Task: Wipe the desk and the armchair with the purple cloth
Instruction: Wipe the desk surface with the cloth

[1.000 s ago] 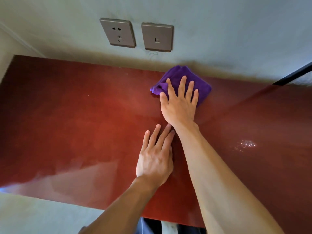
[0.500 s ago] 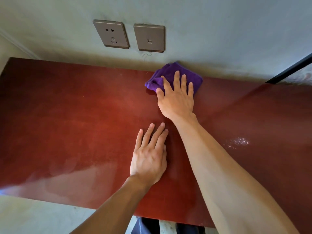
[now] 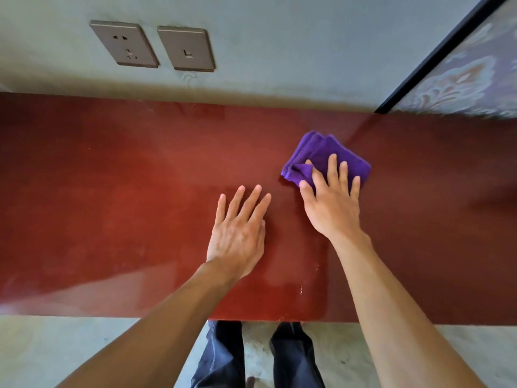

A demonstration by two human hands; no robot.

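Note:
The folded purple cloth (image 3: 321, 152) lies on the glossy red-brown desk (image 3: 112, 205), right of the middle. My right hand (image 3: 331, 203) presses flat on the cloth's near half with straight, spread fingers. My left hand (image 3: 239, 233) rests flat on the bare desk top just left of it, fingers straight, holding nothing. The armchair is not in view.
A grey wall rises behind the desk with a socket (image 3: 124, 43) and a switch plate (image 3: 187, 49). A black-framed patterned panel (image 3: 470, 71) stands at the back right. The desk's near edge runs above the pale floor (image 3: 56, 354), where my legs (image 3: 223, 357) stand.
My right hand has pulled the cloth away from the wall toward me and to the right across the desk. My left hand has stayed flat on the desk.

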